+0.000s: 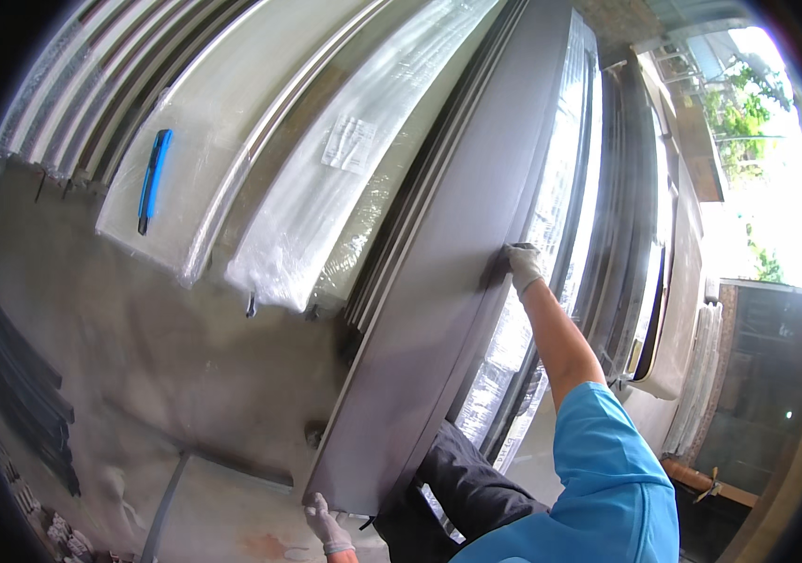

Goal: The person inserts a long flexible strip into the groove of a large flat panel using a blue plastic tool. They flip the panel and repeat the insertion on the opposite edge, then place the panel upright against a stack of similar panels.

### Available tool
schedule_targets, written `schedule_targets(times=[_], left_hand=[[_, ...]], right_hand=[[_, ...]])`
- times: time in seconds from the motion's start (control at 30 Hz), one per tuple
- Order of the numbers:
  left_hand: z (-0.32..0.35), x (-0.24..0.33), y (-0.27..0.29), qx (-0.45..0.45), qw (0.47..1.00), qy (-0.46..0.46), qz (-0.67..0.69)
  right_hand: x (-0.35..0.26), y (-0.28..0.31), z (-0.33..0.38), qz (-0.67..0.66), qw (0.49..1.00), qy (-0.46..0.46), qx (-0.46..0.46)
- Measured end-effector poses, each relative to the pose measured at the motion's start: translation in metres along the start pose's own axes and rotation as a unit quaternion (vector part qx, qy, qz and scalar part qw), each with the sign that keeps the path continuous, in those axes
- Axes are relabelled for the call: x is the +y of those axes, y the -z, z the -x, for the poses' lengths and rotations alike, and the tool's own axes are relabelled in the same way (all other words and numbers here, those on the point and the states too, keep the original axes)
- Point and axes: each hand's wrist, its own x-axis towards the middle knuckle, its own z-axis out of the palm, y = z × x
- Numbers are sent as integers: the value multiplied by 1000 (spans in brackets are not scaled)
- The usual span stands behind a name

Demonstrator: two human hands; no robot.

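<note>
A long, smooth grey-brown panel (420, 310) stretches from the lower middle up toward the top, tilted to the right. At its bottom left corner, my left hand (328, 524), in a white glove, has its fingers closed around the edge. My right hand (525, 266), gloved too, grips the panel's right edge about halfway up, with its fingertips curled over it. The right arm, in a blue sleeve, reaches up from the lower right. Just left of the panel, several thin dark panels (360, 298) stand close together.
Left of these lean plastic-wrapped panels (297, 225) and a pale panel (161, 192) with a blue utility knife (154, 182) on it. More wrapped panels (560, 188) stand to the right. Dark strips (21, 375) lie on the floor (222, 375) at far left. My legs (476, 479) are close below the panel.
</note>
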Motion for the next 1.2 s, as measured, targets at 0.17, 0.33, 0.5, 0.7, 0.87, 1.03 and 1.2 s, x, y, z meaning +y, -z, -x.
schedule_targets(times=[0.17,0.33,0.5,0.7,0.87,1.03,1.2], left_hand=[[17,23,-49,-64,998,16,14],[35,49,-107,-95,994,16,44],[50,74,-168,-109,992,34,48],[62,100,-215,-187,981,10,40],[52,74,-230,-180,979,-91,35],[32,52,-243,-203,973,-112,-25],[53,63,-266,-269,944,-61,183]], right_hand=[[-28,2,-38,-20,1000,10,18],[-53,11,-93,-156,986,6,-63],[-51,7,-132,-325,941,54,-78],[-20,25,-121,166,895,415,15],[18,18,-32,-254,939,3,-231],[3,2,-19,-323,917,106,-208],[-15,3,-34,-320,921,95,-202]])
